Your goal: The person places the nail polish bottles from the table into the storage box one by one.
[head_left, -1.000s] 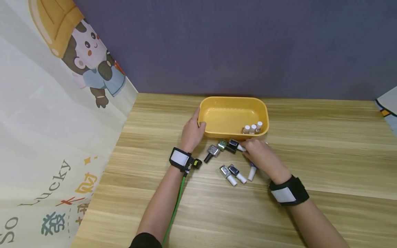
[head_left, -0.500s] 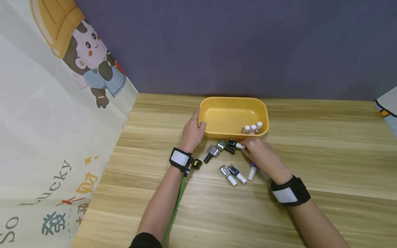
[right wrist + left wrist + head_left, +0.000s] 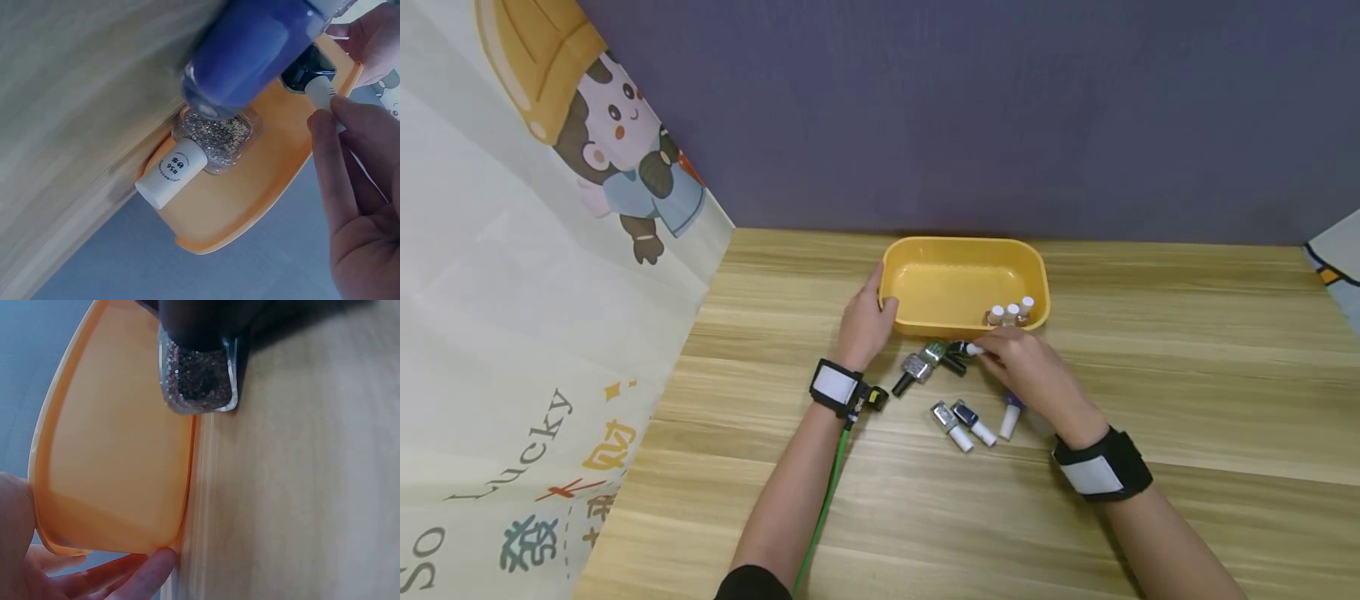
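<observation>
My left hand (image 3: 863, 325) grips the left end of a yellow plastic bin (image 3: 962, 242); its fingers also show around that end in the left wrist view. Between thumb and fingertips, my right hand (image 3: 1033, 367) pinches the white cap of a dark nail polish bottle (image 3: 307, 67), just in front of the bin. Three small bottles (image 3: 1012, 312) with white caps stand in the bin's front right corner. Beside the pinched bottle lie a green nail polish (image 3: 934, 353) and a silver glitter one (image 3: 917, 367) with a black cap.
Nearer me lie a grey nail polish (image 3: 951, 426), a navy one (image 3: 974, 422) and a purple-blue one (image 3: 1011, 414), all white-capped. Another glitter bottle (image 3: 219, 139) appears in the right wrist view. A dark wall (image 3: 1000, 117) rises behind the table.
My right hand has shifted slightly left, and the dark bottle has turned, its white cap now between the fingertips. My left hand and the bin have stayed in place.
</observation>
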The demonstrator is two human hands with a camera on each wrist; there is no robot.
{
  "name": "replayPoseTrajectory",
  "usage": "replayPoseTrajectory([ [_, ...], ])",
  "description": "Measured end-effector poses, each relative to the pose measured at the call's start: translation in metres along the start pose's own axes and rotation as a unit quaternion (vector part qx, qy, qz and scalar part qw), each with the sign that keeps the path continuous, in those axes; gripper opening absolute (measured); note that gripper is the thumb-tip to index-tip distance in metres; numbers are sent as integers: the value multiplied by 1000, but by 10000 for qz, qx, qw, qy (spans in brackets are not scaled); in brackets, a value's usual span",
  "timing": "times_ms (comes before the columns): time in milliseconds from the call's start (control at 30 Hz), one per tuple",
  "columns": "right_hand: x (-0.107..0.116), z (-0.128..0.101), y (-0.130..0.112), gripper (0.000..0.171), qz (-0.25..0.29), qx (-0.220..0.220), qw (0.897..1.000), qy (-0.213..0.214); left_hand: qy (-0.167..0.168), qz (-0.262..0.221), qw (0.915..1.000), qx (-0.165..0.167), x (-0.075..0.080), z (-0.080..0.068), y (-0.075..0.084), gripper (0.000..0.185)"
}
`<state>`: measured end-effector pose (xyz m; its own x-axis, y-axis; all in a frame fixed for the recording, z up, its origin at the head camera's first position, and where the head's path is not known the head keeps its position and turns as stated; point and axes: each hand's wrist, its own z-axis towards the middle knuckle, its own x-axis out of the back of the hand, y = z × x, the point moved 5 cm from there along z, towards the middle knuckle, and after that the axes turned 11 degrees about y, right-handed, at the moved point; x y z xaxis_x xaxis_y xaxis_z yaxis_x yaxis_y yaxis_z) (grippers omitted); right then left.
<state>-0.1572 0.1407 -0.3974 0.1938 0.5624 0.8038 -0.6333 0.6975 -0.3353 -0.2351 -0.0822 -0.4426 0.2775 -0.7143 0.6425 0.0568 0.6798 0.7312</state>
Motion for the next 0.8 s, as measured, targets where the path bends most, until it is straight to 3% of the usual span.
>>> replayPoseTrajectory([
  [800,14,1,-9,18,176,71,9990,410,-95,-163,9998,76,0,-1,0,65],
])
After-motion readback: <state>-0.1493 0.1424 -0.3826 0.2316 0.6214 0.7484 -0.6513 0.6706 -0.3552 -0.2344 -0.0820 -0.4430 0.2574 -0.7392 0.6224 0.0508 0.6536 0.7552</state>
